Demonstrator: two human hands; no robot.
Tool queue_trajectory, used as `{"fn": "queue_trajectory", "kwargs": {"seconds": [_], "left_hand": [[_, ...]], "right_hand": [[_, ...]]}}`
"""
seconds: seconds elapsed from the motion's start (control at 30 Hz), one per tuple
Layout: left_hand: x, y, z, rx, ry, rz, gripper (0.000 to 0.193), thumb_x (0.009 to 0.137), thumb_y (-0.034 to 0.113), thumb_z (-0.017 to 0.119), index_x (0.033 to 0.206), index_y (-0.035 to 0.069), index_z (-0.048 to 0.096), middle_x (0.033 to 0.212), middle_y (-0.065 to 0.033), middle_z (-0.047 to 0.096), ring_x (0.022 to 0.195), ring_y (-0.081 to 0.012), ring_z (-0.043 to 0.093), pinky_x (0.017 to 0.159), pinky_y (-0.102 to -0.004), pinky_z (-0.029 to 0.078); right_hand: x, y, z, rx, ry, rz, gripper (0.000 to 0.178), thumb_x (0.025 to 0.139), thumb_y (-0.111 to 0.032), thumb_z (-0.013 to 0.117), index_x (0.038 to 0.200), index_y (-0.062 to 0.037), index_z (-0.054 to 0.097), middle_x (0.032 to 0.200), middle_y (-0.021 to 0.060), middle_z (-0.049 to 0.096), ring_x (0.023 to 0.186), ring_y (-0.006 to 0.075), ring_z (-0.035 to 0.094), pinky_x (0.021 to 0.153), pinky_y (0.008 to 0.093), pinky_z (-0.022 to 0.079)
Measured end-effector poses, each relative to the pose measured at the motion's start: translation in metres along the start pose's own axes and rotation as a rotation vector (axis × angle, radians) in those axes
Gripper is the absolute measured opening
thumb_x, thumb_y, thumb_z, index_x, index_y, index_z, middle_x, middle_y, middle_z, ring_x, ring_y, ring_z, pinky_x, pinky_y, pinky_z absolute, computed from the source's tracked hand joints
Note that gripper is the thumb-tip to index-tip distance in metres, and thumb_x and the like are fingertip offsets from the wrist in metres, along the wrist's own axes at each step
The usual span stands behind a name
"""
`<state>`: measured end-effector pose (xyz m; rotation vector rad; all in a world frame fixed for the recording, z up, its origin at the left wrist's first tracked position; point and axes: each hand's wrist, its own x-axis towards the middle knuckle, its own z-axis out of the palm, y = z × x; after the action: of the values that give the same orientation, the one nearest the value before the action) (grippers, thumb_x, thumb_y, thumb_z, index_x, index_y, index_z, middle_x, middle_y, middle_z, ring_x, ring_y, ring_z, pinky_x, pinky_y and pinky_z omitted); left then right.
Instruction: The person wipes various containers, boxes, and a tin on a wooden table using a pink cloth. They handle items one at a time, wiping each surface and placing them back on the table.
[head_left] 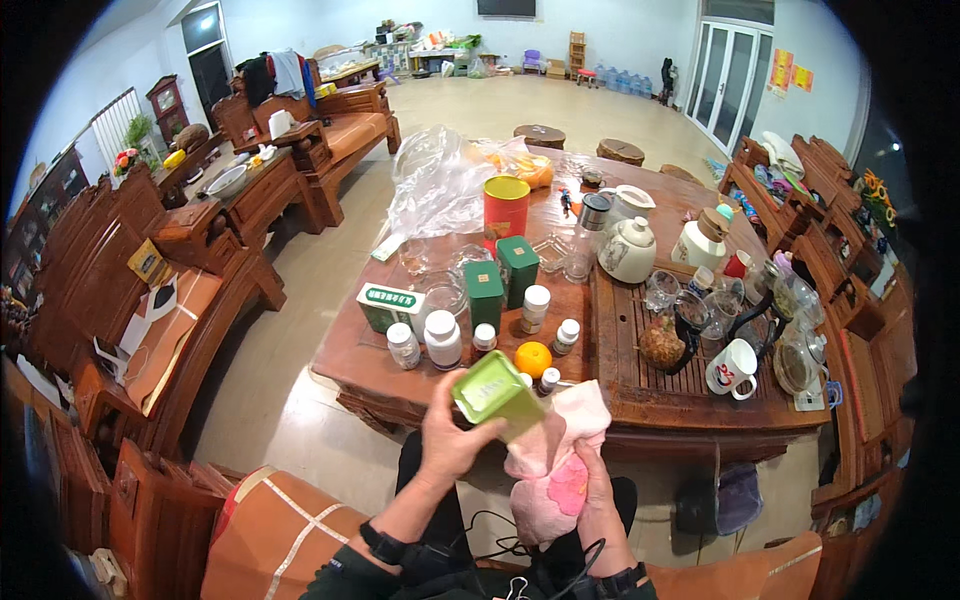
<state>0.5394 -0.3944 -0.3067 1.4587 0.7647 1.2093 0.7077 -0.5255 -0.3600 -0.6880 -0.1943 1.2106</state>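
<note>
My left hand grips a light green tin, tilted above the near edge of the table. In my right hand is a pink cloth with a brighter pink patch; its upper part lies against the tin's right side. Just beyond them on the table are an orange, a large white bottle and several smaller pill bottles. Two dark green tins stand upright behind these, beside a green and white box. A red canister with a yellow lid is farther back.
To the right, a slatted tea tray bears a white teapot, a mug and glassware. Clear plastic bags lie at the table's far left. Wooden benches flank the table; a dark bin stands below its right front.
</note>
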Motion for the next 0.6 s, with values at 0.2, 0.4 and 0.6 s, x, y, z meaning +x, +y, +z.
{"fn": "queue_trajectory", "kwargs": {"seconds": [0.2,0.4,0.6], "left_hand": [[0.028,-0.036,-0.105,0.211,0.337,0.014,0.074,0.062,0.008,0.081,0.127,0.001,0.046,0.114,-0.0116,0.056,0.105,-0.0215,0.056,0.092,-0.0322,0.045],[0.070,-0.086,-0.175,0.706,0.543,-0.083,0.081,0.060,0.011,0.079,0.131,0.001,0.043,0.121,-0.0185,0.051,0.113,-0.0335,0.051,0.096,-0.0383,0.042],[0.114,-0.142,-0.203,0.690,0.443,-0.035,0.086,0.060,0.002,0.077,0.137,-0.002,0.038,0.123,-0.0177,0.051,0.115,-0.0274,0.054,0.097,-0.0354,0.046]], "right_hand": [[0.011,-0.002,0.008,0.044,0.028,0.010,0.055,0.088,-0.023,0.062,0.134,-0.0034,0.041,0.127,0.0124,0.055,0.116,0.0275,0.054,0.104,0.0419,0.041],[0.023,0.011,0.035,-0.093,-0.034,0.065,0.060,0.087,-0.024,0.063,0.137,-0.0038,0.037,0.129,0.0119,0.053,0.118,0.0255,0.053,0.104,0.0403,0.042],[0.033,0.013,0.056,-0.161,-0.095,0.119,0.061,0.083,-0.023,0.067,0.134,-0.0022,0.041,0.123,0.0112,0.056,0.112,0.0237,0.057,0.098,0.0372,0.046]]}}
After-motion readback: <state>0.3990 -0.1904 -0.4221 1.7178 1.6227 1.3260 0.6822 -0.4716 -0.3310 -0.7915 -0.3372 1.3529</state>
